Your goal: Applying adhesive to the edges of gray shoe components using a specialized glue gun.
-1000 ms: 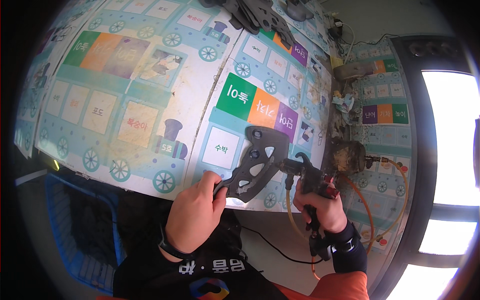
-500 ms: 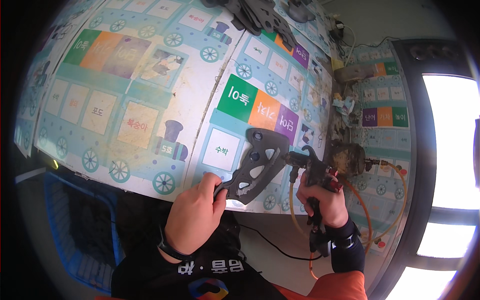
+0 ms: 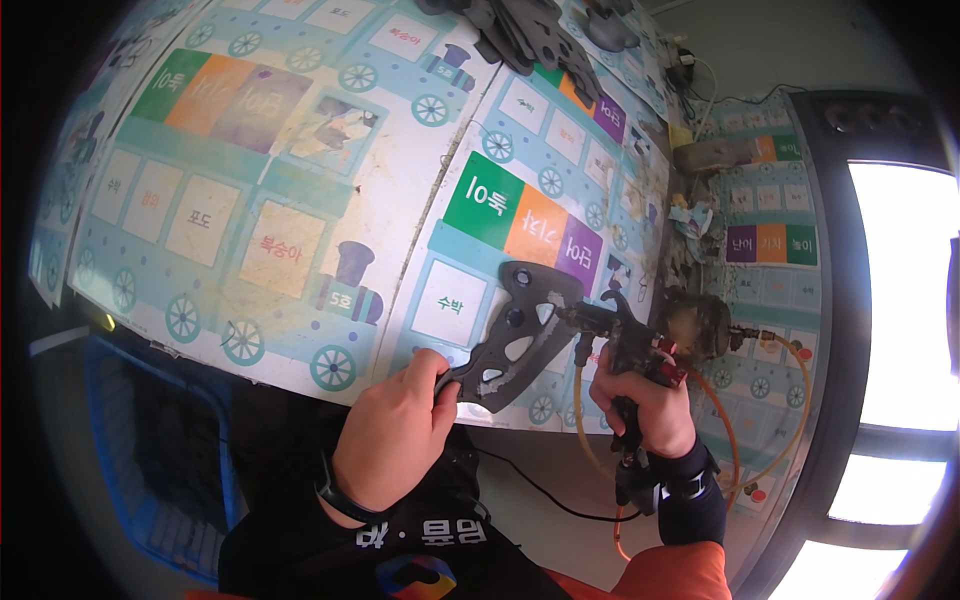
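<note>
My left hand [image 3: 392, 440] pinches the lower end of a dark grey, curved plastic part [image 3: 535, 362] with several cut-out openings. The part is held over the near edge of the table, and pale speckled patches show along its inner band. My right hand [image 3: 648, 408] is wrapped round the handle of a black spray gun [image 3: 628, 335] with red fittings and a hook on top. Its nozzle points left at the part's right edge; I cannot tell whether they touch. A yellowish hose [image 3: 579, 400] hangs from the gun's front.
The table [image 3: 330, 190] is covered with printed train-pattern sheets. More dark grey parts [image 3: 525, 35] lie at its far side. A grimy pot [image 3: 700, 325] with a hose fitting stands at right. A blue basket [image 3: 125, 480] is low at left, bright window panes [image 3: 905, 300] at far right.
The view has shifted slightly. The spray gun's nozzle sits slightly further left against the part, and the pale band along the part looks longer. Both hands keep their hold.
</note>
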Tool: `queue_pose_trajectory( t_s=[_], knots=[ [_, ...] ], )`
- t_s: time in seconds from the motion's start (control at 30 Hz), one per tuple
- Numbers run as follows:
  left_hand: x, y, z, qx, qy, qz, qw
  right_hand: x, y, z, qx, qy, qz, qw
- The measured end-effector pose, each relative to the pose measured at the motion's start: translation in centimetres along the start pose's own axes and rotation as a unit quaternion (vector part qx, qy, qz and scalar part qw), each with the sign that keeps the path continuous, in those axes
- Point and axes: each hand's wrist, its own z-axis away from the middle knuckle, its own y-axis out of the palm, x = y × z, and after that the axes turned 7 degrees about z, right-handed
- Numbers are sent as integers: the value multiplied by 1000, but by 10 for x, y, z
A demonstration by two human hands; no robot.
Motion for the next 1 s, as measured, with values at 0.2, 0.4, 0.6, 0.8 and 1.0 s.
queue_pose_trajectory(
  t_s=[0.2, 0.4, 0.6, 0.8, 1.0],
  knots=[
    [-1, -2, -1, -1, 2, 2, 1000, 2, 2, -1, 8, 4, 4, 1000],
    [-1, -1, 0, -3, 3, 5, 1000, 3, 6, 0, 20, 12, 2, 1000],
    [1, -1, 0, -1, 4, 3, 1000, 5, 5, 1, 74, 24, 12, 997],
    [1, -2, 1, 11, 8, -8, 1000, 1, 9, 7, 39, 12, 24, 999],
    [0, -3, 1, 25, 10, -13, 1000, -8, 2, 13, 44, 21, 18, 999]
  ],
)
